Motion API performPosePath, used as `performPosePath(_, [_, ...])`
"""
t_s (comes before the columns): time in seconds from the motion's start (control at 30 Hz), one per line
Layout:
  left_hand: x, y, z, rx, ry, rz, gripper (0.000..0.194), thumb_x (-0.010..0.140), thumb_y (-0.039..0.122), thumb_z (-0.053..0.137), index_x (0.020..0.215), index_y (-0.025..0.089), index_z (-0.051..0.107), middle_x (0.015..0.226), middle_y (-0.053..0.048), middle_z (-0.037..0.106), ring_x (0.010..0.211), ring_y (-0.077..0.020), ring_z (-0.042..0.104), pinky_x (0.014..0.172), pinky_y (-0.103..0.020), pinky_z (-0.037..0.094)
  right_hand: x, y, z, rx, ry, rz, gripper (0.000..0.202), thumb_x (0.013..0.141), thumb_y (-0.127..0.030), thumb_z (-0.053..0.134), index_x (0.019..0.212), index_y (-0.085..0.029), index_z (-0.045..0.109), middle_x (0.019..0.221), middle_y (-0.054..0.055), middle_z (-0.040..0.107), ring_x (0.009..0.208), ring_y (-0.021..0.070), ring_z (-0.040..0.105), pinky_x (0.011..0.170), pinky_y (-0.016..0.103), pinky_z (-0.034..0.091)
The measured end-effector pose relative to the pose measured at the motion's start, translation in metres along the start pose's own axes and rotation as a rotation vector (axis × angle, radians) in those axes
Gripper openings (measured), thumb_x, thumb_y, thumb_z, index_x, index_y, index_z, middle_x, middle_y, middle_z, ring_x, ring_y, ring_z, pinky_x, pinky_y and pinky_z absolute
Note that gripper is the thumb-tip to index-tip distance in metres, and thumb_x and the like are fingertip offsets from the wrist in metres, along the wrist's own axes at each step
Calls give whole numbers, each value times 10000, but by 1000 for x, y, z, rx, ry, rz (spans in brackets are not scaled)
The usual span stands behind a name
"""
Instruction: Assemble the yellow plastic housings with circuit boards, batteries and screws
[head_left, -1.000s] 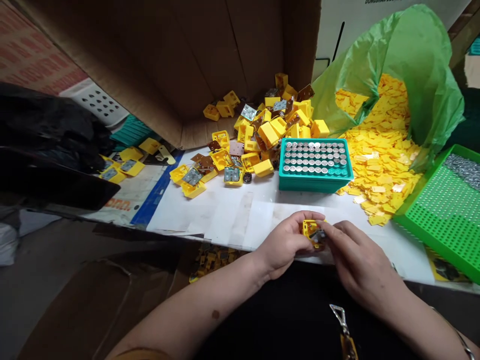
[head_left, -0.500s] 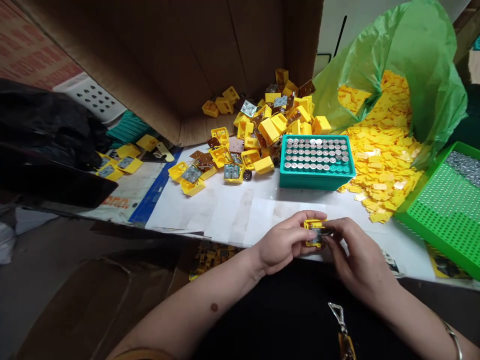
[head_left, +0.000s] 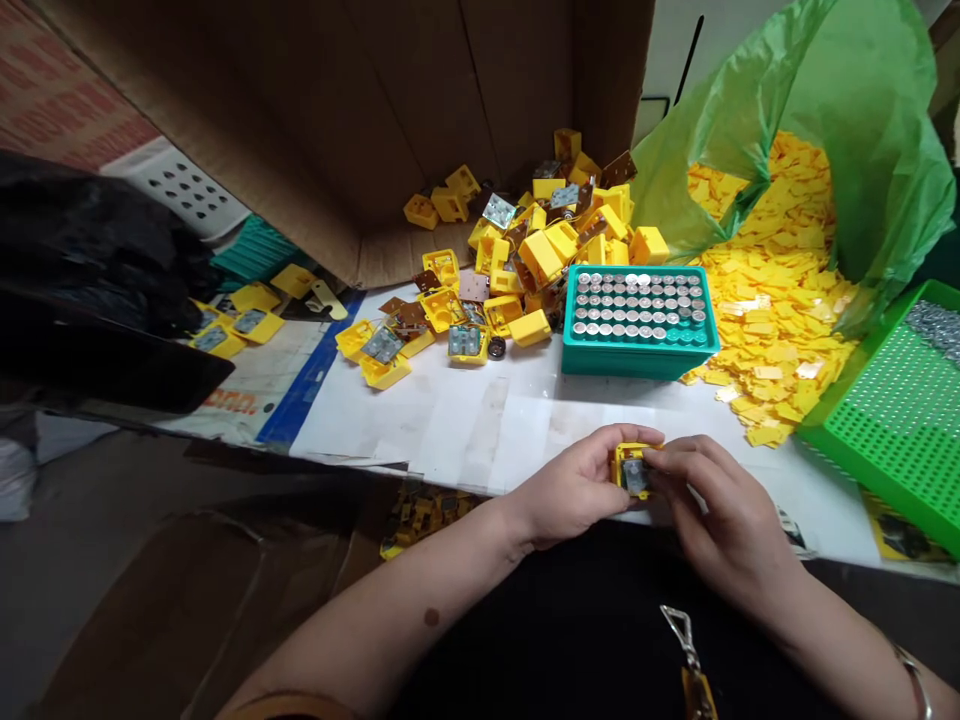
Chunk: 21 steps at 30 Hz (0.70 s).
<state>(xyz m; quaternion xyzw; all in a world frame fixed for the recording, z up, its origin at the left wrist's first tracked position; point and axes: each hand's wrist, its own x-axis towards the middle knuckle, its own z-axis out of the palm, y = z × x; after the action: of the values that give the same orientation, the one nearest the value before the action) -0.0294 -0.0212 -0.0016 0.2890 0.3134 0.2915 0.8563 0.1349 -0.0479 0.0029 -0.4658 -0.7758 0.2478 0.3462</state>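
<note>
Near the table's front edge my left hand (head_left: 574, 487) grips a small yellow housing (head_left: 621, 468) by its left side. A grey part (head_left: 635, 476) lies inside the housing, whose open face is turned up. My right hand (head_left: 712, 500) has its fingers closed on the right side of the same housing, with thumb and fingertips by the grey part. Just beyond the hands stands a teal box (head_left: 637, 360) with rows of round silver pieces (head_left: 626, 303) in its top.
Yellow housings with grey and brown parts (head_left: 544, 255) are heaped behind, before a cardboard box (head_left: 420, 100). Flat yellow pieces (head_left: 780, 320) spill from a green bag (head_left: 885, 130) at right, beside a green perforated tray (head_left: 892, 430). More housings (head_left: 259, 328) lie left.
The dark piece seen at my right fingertips is no longer visible. My left thumb has shifted down off the grey part, which shows more fully. The view has moved slightly.
</note>
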Motion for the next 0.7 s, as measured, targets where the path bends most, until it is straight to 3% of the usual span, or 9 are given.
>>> performPosePath(0.2, [0,6,6,-18,128,-87,265,788,181,544,1044,231,590,1040,-25,561,911,-121,559,864,-318,421,-2,3,5,-97,105,86,196,846,-124,499,1025,-198,531,915,61,486,855,156,526,711,307,477])
performPosePath(0.33, [0,6,9,-1,171,-73,253,801,185,504,1036,219,592,1036,-39,572,911,-138,573,869,-357,440,-2,4,4,-75,123,92,159,844,-140,518,992,-197,509,885,51,508,804,150,532,671,290,478])
performPosePath(0.47, [2,6,10,3,218,-77,265,783,147,470,1008,198,601,955,-37,589,829,-130,590,830,-362,464,-6,6,1,-145,80,-29,214,846,-108,503,1049,-174,523,913,71,497,816,146,541,677,270,482])
performPosePath(0.6, [4,7,11,-3,235,-85,265,759,110,461,968,174,610,905,-41,603,787,-130,598,808,-372,481,-7,12,1,-401,-1,-211,314,845,-100,477,1158,-126,486,953,120,520,795,183,532,617,298,471])
performPosePath(0.7, [5,8,13,-42,264,-66,265,766,105,454,975,168,604,895,-43,601,798,-139,605,820,-402,487,-2,17,2,-445,-22,-196,270,854,-143,484,1121,-153,520,917,106,548,740,182,530,583,305,455])
